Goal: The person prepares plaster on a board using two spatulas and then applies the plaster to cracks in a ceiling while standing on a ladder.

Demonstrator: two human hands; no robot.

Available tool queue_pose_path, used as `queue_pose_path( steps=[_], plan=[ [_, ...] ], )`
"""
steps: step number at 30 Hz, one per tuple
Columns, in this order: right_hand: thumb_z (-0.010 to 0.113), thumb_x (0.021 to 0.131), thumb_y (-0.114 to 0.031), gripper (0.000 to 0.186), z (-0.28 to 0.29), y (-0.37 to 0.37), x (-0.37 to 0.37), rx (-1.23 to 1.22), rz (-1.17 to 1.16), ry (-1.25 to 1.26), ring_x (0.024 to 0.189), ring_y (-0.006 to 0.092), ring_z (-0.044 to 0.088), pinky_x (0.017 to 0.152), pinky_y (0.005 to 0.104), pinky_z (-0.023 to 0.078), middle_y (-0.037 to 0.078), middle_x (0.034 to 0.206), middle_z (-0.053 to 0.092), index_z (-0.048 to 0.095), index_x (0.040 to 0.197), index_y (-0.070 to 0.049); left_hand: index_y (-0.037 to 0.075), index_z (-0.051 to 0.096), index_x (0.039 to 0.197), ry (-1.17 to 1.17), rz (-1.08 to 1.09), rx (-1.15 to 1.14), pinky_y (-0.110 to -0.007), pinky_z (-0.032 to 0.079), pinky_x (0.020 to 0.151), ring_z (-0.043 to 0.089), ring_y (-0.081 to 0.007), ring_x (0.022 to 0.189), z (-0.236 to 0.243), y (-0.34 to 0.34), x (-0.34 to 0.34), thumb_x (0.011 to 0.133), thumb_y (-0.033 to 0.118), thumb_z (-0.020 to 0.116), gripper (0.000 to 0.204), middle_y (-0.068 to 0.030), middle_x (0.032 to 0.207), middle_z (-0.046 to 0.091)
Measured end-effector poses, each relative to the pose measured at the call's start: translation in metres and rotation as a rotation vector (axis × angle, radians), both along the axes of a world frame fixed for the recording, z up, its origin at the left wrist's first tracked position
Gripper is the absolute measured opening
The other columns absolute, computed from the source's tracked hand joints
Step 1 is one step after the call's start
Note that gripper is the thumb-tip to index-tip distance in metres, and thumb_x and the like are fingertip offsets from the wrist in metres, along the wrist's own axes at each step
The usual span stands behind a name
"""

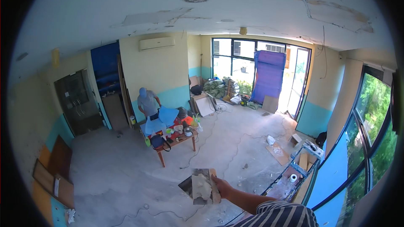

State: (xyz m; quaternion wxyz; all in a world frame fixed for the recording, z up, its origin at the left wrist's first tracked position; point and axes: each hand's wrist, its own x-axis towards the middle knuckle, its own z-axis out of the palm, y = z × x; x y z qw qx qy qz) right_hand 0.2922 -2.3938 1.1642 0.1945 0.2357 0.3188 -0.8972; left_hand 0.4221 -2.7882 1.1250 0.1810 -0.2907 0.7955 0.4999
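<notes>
In my right hand (223, 187) is a wide putty knife (203, 188), held out over the floor by its tan edge. Its flat grey blade carries a smeared patch of pale filler. A dark angular corner of metal shows on its left side; I cannot tell whether it belongs to the same blade or to a second one. My fingers are closed round the tan edge, with part of them hidden behind it. The right arm comes from the lower right in a striped sleeve (277, 214). My left hand is not in view.
Below me, near right, stands a ladder or scaffold frame (290, 175) bearing a white roll (293, 178). Cables (151, 215) trail over the dusty floor. A person (148, 102) in a cap stands behind a cluttered wooden table (161, 159). Green sacks (215, 88) are piled by the far window.
</notes>
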Motion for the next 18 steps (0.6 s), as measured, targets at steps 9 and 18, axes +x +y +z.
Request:
queue_pose_path(
  steps=[9,18],
  plan=[
    [0.042,0.101,-0.046,0.053,0.058,0.008,0.057,-0.111,-0.14,0.094,0.11,0.0316,0.062,0.099,0.0477,0.047,0.015,0.123,0.062,0.05,0.133,-0.004,0.0,0.063,0.087,-0.041,-0.043,0.059,-0.036,0.048,0.053,0.058,-0.021,0.055,0.0,0.034,0.007,0.083,0.03,0.068,0.031,-0.0114,0.065,0.061],
    [0.04,0.101,-0.049,0.055,0.111,0.02,0.108,-0.196,-0.307,0.171,0.113,0.0311,0.061,0.1,0.0467,0.047,0.014,0.126,0.061,0.05,0.135,-0.006,0.001,0.07,0.096,0.265,-0.649,0.135,-0.033,0.049,0.063,0.061,-0.018,0.066,0.065,0.135,-0.059,0.084,0.034,0.069,0.035,-0.0091,0.077,0.068]
  ],
)
